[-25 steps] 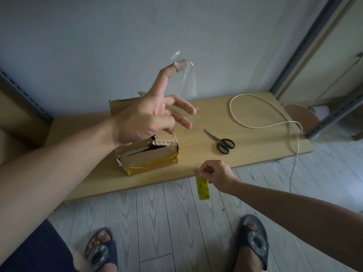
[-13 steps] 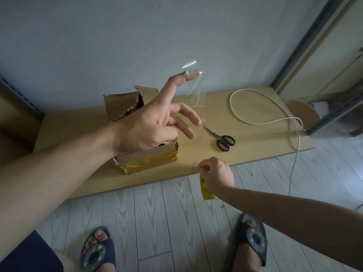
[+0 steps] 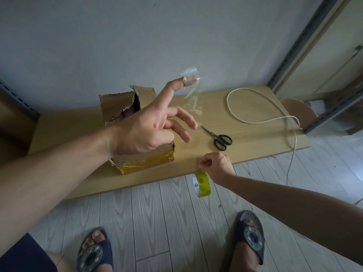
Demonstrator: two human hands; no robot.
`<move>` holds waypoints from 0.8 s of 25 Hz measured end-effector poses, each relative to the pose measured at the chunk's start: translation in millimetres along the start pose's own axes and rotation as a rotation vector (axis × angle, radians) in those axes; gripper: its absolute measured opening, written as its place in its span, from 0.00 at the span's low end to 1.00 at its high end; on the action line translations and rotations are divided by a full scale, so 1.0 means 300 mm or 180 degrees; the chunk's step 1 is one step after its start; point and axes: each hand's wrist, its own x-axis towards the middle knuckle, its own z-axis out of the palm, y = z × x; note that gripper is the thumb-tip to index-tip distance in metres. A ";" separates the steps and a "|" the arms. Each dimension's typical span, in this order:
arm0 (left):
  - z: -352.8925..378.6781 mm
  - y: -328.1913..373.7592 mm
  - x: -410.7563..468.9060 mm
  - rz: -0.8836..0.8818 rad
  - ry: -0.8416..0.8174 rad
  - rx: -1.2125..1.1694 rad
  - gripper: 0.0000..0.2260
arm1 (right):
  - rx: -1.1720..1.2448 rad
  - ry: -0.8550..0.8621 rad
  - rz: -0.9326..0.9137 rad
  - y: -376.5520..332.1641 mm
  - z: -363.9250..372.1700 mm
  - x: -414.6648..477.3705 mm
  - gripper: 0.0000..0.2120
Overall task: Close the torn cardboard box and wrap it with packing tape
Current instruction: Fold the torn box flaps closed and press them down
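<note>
Our left hand (image 3: 145, 132) floats above the torn cardboard box (image 3: 135, 132) and covers most of its top, so we cannot tell how its flaps lie; only the ragged rear flap and the yellow-taped front face show. The box sits on the low worktop (image 3: 255, 146), left of the scissors (image 3: 220, 138). That hand's grip is apart, fingers spread, with a clear strip of tape (image 3: 193, 95) stuck to the raised index fingertip and hanging down; the strip is see-through and its lower end is hard to trace against the wood.

Our right hand (image 3: 215, 165) is at the worktop's front edge, its grip together around something at the thumb. The packing tape roll (image 3: 202, 184) hangs just beneath it, its upper part hidden behind the hand, so we cannot tell how it is held.

A white cable (image 3: 255, 120) loops across the worktop's right end and drops over the edge.

Compared with half a second ago, more of the roll shows: then only a narrow yellow edge peeked below the right hand, now its printed face is visible. The left hand has kept its pose.
</note>
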 end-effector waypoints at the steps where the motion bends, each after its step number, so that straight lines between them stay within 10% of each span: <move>1: 0.003 0.000 0.001 -0.0011 0.0001 -0.0010 0.44 | -0.0005 0.0002 0.0013 0.003 0.001 0.003 0.01; 9: -0.001 -0.003 0.019 0.0011 0.0029 -0.0165 0.44 | 0.0206 0.0145 0.0487 0.005 -0.009 0.026 0.19; 15: -0.028 0.025 -0.007 0.0119 0.0301 -0.0604 0.45 | 0.1380 0.0927 0.0218 -0.216 -0.169 0.023 0.10; 20: -0.047 0.101 -0.095 0.0418 0.0566 -0.0943 0.44 | 0.3518 -0.0807 -0.0329 -0.572 -0.467 -0.170 0.22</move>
